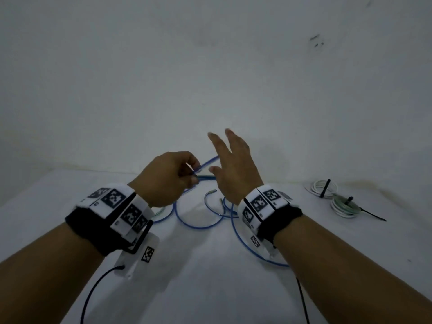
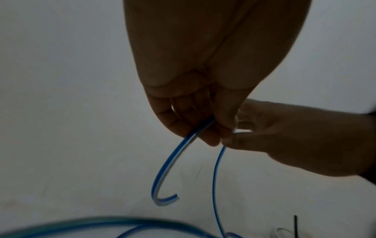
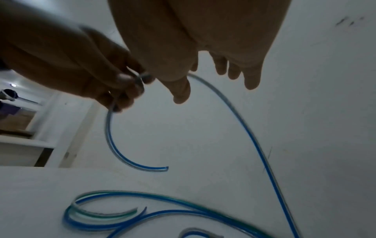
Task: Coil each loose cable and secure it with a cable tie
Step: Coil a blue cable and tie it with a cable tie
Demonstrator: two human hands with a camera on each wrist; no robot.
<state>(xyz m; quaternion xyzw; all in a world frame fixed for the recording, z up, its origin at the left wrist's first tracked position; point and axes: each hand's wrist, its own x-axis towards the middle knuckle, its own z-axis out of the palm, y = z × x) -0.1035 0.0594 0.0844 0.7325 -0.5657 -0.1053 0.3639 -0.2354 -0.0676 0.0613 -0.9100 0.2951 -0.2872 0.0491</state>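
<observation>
My left hand (image 1: 190,176) is raised above the white table (image 1: 210,265) and pinches a blue cable (image 1: 208,162) in its curled fingers. In the left wrist view the short free end of this blue cable (image 2: 162,190) hooks down below the left hand (image 2: 203,128). My right hand (image 1: 224,157) is just to the right with fingers straight and spread, thumb beside the cable. In the right wrist view the blue cable (image 3: 244,128) runs from behind the right hand's thumb (image 3: 181,91) down to the table. More loose blue and green-tinted cables (image 1: 198,220) lie below the hands.
Two coiled pale cables (image 1: 325,188) (image 1: 343,205), each bound with a black cable tie (image 1: 371,216), lie at the table's right rear. A plain wall (image 1: 210,66) stands close behind the table. Black wires (image 1: 93,293) hang from my wrist units.
</observation>
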